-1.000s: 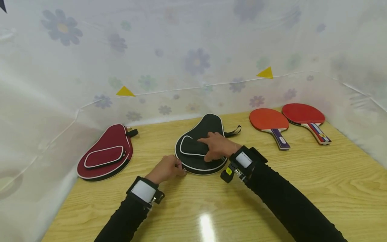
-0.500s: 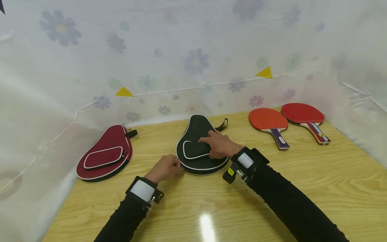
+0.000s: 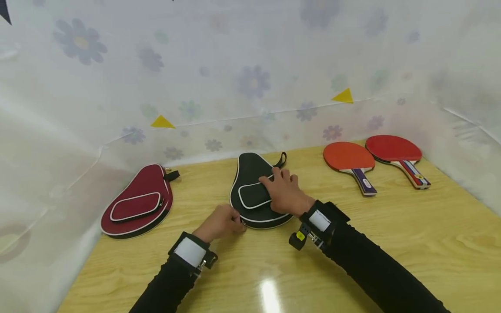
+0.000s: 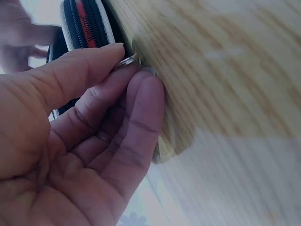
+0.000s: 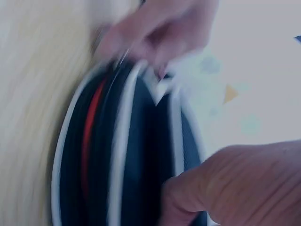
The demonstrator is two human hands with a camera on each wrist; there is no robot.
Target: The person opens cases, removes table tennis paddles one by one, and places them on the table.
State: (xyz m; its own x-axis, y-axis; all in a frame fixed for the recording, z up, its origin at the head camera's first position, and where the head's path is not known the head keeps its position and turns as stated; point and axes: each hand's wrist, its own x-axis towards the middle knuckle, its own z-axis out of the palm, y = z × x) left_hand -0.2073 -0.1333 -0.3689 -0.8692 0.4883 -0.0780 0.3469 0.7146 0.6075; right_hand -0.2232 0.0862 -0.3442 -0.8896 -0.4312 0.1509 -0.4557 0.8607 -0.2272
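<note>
A black table tennis bat case (image 3: 249, 167) with white piping lies on the table, narrow end away from me. At its near left edge my left hand (image 3: 221, 224) pinches the metal zip pull (image 4: 126, 61) between thumb and fingers. Red shows between the zip's edges (image 4: 85, 23) in the left wrist view. My right hand (image 3: 285, 191) holds the case's right side, its thumb (image 5: 181, 197) against the front pocket (image 3: 253, 195); the fingertips are hidden in the head view.
A dark red bat case (image 3: 137, 204) lies on the left. Two table tennis bats, one orange-red (image 3: 346, 155) and one red (image 3: 393, 148), lie at the back right. Flowered sheeting (image 3: 250, 82) hangs behind the wooden table (image 3: 395, 243).
The black case has turned counterclockwise, its narrow end and strap swinging left. My right hand has shifted slightly on it. My left hand stays at the zip pull, moved slightly right.
</note>
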